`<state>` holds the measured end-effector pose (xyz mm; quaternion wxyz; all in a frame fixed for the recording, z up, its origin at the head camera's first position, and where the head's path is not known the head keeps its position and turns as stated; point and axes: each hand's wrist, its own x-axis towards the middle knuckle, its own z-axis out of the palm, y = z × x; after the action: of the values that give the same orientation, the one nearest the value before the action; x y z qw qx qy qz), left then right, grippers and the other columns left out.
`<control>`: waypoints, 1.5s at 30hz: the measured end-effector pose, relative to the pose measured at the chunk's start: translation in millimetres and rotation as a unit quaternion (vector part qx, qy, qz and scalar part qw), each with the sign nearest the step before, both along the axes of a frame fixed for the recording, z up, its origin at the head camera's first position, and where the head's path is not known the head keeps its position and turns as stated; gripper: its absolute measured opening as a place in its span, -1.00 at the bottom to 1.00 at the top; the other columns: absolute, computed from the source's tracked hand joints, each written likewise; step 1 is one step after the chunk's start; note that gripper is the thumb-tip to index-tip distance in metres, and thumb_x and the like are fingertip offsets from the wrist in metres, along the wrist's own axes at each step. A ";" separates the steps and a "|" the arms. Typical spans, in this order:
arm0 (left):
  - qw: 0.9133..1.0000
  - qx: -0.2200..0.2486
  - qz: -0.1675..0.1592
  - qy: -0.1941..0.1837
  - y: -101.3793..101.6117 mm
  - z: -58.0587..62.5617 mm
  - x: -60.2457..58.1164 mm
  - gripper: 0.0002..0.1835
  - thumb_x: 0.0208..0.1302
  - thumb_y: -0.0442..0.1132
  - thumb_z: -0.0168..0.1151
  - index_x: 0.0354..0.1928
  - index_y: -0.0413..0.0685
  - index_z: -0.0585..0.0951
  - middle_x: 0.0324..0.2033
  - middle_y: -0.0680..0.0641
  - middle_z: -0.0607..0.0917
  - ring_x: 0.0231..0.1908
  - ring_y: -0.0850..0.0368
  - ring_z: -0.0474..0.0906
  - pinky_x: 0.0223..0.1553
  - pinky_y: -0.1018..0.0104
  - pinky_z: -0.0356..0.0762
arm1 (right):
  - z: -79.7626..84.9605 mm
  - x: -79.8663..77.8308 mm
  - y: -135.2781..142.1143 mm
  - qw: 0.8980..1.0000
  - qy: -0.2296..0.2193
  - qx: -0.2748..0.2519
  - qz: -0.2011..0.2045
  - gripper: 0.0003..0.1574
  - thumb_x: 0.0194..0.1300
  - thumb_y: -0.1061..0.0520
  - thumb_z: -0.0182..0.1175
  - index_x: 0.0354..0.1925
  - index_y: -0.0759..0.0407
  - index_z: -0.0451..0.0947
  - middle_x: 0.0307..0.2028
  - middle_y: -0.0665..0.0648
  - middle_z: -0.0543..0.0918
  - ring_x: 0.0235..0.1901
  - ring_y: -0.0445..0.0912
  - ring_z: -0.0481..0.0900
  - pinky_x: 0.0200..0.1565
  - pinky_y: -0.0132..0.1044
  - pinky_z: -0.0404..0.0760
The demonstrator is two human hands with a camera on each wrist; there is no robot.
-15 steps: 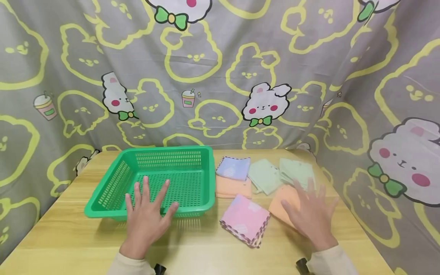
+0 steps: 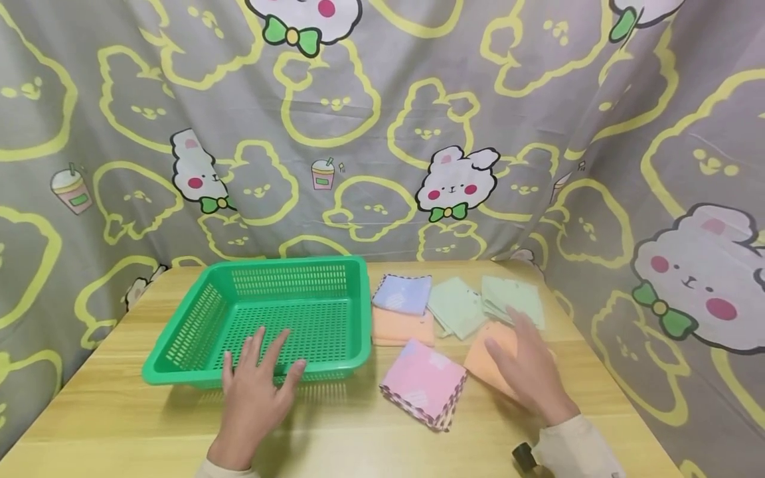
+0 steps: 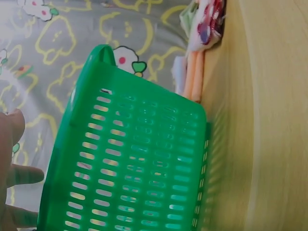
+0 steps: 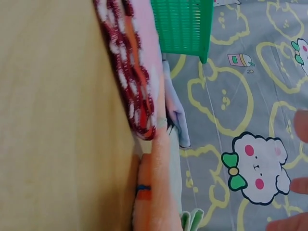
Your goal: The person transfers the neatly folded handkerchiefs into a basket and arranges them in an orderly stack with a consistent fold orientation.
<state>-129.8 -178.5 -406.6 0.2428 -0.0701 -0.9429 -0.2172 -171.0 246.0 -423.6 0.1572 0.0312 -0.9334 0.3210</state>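
Note:
A green plastic basket (image 2: pixel 366 318) with slotted walls stands on the left of the table, with nothing inside. At its near rim is my left hand (image 2: pixel 254 395), fingers spread and holding nothing; the left wrist view has the fingers beside the basket wall (image 3: pixel 130 159). My right hand (image 2: pixel 532 375) hovers over an orange folded cloth (image 2: pixel 487 358) and partly hides it. Its fingers look fairly straight, and no cloth is in its grasp. Left of that cloth lies a pink folded cloth (image 2: pixel 424 382) with a checked edge, seen edge-on in the right wrist view.
Behind these lie a blue folded cloth (image 2: pixel 403 294) overlapping another orange cloth (image 2: pixel 403 328), and two pale green cloths, one in the middle (image 2: pixel 459 309) and one to the right (image 2: pixel 516 299). A patterned grey curtain (image 2: pixel 358 219) hangs along the wooden table's (image 2: pixel 346 438) back.
My right hand has turned more side-on, its fingers closer together over the orange cloth. The left hand has dropped slightly toward me. The head view has shifted a little.

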 end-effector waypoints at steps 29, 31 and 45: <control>0.980 0.071 -0.058 0.176 -11.5 -39.6 0.0 -0.68 0.14 -0.17 0.25 -0.13 -0.24 0.64 -0.14 -0.27 0.65 -0.01 -0.30 0.44 0.22 -0.37 -0.12 | 19.5 -82.1 -6.9 0.926 -0.169 -0.332 0.063 -0.05 0.42 -0.06 0.10 0.48 0.27 -0.17 0.23 0.50 0.35 0.07 0.18 0.54 0.10 -0.12 0.50; 0.980 0.069 -0.057 0.180 -11.9 -40.2 -0.6 -0.69 0.15 -0.17 0.22 -0.14 -0.24 0.63 -0.16 -0.26 0.64 -0.03 -0.29 0.44 0.21 -0.37 -0.11 | 19.5 -87.3 -9.5 0.919 -0.179 -0.346 0.067 -0.06 0.43 -0.03 0.09 0.48 0.28 -0.19 0.25 0.51 0.32 0.10 0.21 0.52 0.11 -0.11 0.49; 0.976 0.079 -0.063 0.192 -11.8 -45.6 -5.1 -0.67 0.22 -0.08 0.23 -0.15 -0.21 0.63 -0.18 -0.27 0.63 -0.06 -0.27 0.43 0.14 -0.41 -0.09 | 16.1 -111.0 -19.1 0.862 -0.240 -0.440 0.070 -0.13 0.50 0.01 -0.05 0.48 0.30 -0.26 0.34 0.43 0.20 0.27 0.21 0.32 0.29 -0.08 0.26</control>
<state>-134.8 -190.3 -452.1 0.4095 -0.1505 -0.8524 -0.2884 -282.0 226.9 -407.4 -0.0970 -0.0538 -0.6992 0.7062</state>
